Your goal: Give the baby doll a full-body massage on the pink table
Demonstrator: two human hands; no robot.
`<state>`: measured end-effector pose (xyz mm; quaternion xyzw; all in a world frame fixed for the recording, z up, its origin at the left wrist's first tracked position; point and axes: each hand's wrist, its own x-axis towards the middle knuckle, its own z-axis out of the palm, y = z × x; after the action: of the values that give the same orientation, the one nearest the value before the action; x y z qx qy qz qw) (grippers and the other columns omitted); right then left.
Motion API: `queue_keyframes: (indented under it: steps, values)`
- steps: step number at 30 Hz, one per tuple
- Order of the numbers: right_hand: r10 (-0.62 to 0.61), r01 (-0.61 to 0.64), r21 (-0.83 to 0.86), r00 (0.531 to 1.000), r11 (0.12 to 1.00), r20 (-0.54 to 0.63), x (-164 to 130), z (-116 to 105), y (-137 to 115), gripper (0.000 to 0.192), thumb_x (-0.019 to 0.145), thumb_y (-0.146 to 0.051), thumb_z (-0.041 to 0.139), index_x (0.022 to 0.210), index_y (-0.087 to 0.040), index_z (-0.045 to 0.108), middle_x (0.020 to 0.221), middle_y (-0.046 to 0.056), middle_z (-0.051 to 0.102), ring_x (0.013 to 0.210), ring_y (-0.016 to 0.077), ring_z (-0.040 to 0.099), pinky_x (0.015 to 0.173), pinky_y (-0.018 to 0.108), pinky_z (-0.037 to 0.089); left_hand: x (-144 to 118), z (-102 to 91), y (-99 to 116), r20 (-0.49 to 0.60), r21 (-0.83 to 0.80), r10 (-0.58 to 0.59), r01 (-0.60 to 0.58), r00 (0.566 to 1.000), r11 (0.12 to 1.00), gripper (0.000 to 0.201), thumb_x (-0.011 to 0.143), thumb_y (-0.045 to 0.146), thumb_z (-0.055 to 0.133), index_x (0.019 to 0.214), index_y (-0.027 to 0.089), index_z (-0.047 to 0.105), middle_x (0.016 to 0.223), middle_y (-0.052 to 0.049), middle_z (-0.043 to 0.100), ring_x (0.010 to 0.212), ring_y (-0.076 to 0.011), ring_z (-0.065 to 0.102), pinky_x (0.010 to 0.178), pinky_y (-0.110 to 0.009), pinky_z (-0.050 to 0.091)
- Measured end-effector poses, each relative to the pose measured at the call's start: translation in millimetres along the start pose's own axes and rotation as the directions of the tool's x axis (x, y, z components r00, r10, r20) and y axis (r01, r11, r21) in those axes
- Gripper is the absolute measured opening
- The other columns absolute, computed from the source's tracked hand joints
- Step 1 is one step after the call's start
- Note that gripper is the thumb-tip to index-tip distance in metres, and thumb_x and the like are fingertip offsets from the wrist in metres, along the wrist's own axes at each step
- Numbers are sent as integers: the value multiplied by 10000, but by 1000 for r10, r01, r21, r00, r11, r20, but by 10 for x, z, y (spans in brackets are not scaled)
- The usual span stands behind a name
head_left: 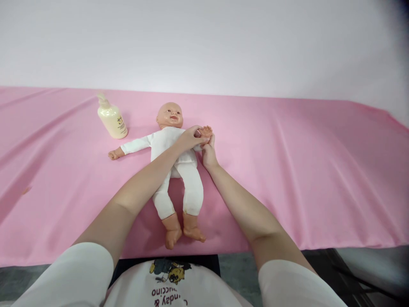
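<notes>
A baby doll with a white cloth body lies on its back on the pink cloth, head toward the far side and feet toward me. My left hand reaches across its chest, with thumb and fingers closed around the doll's hand on the right. From the other side, my right hand grips the same small hand and wrist from below. The doll's other arm stretches out to the left, untouched. My fingers partly hide the held wrist.
A cream pump bottle stands left of the doll's head. The pink cloth covers the table, with folds at both sides. Behind it rises a white wall. The table's front edge runs just before my body.
</notes>
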<state>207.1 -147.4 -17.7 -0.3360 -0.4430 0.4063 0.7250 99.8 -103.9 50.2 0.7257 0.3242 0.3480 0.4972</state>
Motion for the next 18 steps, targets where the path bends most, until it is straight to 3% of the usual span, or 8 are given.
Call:
queue_keyframes:
  steps: [6,12,18]
  values:
    - [9,-7,-95,1000,995,21,-6,-35,24,574,788,-355,668,1315,-308,446,1460,45,556,1370,219,548,1251,505,361,-41,-6,59,8,-8,-48,49,999,999,287,792,198,749,1038,152,610,588,85,506,544,-86,464,567,-223,322]
    - [-2,3,-133,1000,991,9,-10,-41,11,556,797,-429,698,1289,-288,483,1501,65,530,1423,230,502,1258,501,356,55,3,-97,23,-101,-7,9,1000,995,258,820,236,732,1037,143,629,567,76,525,529,-87,477,549,-222,331]
    - [-15,14,-104,1000,994,-11,2,-38,17,519,802,-384,685,1279,-277,511,1500,56,532,1431,223,496,1280,500,311,128,40,-191,-3,-143,6,-6,1000,990,173,861,167,673,1030,136,652,616,53,560,545,-94,503,601,-236,400]
